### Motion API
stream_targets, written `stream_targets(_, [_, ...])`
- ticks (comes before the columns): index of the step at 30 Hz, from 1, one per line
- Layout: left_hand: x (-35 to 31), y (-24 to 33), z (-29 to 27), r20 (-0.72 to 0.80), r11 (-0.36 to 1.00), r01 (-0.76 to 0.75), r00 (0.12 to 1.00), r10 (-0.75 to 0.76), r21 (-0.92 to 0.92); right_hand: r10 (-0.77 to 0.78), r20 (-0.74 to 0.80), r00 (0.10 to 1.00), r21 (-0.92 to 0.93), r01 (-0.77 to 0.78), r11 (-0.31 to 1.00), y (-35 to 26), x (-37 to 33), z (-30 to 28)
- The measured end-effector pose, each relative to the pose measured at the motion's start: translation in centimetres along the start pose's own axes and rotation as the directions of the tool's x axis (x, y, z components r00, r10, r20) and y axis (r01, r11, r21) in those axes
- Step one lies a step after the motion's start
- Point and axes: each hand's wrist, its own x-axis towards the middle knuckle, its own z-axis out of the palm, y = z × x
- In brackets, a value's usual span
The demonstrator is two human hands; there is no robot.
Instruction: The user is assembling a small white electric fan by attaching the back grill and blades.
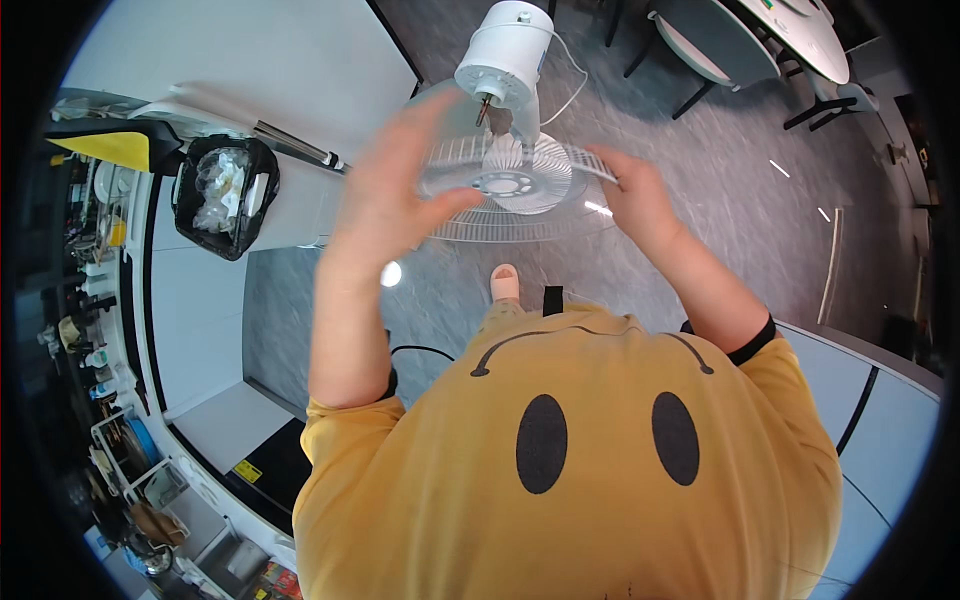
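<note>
My right hand (637, 197) grips the edge of a pale wire fan grille (507, 187), thumb and fingers closed on its rim. The grille is held roughly level in front of me. My left hand (415, 180) is at its left side, blurred by motion, with thumb and fingers spread apart; whether the thumb touches the wires I cannot tell. Just beyond stands a white fan motor head (508, 50) with a bare metal shaft (484, 108) facing me. The fan's stand and round base show partly through the grille wires.
A white cord (580, 85) hangs from the motor. At left, a bin with a black liner (226, 200) holds crumpled plastic, beside a cluttered counter. White chairs (700, 55) and a table (800, 35) stand at the far right. Grey tiled floor (740, 190) lies below.
</note>
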Motion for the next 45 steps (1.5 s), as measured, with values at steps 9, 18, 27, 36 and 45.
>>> stream_targets(9, [-6.0,-14.8,0.4,0.126,0.678,0.469,0.862,-0.491,-0.566,0.328,-0.066,0.943,0.461,-0.262,0.848,0.6,1.2,2.6])
stream_targets(18, [-3.9,-22.5,3.0,0.030,0.644,0.583,0.752,-0.658,-0.494,0.395,-0.118,0.911,0.609,-0.248,0.754,2.1,1.7,4.9])
stream_targets(27, [2.7,-21.1,1.7,-0.045,0.837,0.480,0.860,-0.508,-0.263,0.444,-0.210,0.871,0.688,-0.191,0.700,5.3,1.9,7.0])
stream_targets(36, [6.9,-21.4,1.6,-0.078,0.929,0.361,0.927,-0.367,-0.081,0.445,-0.209,0.871,0.622,-0.233,0.748,6.5,2.0,8.0])
stream_targets(45, [8.1,-20.8,1.8,-0.158,0.973,0.217,0.967,-0.202,0.084,0.477,-0.209,0.853,0.652,-0.242,0.718,8.3,3.3,8.3])
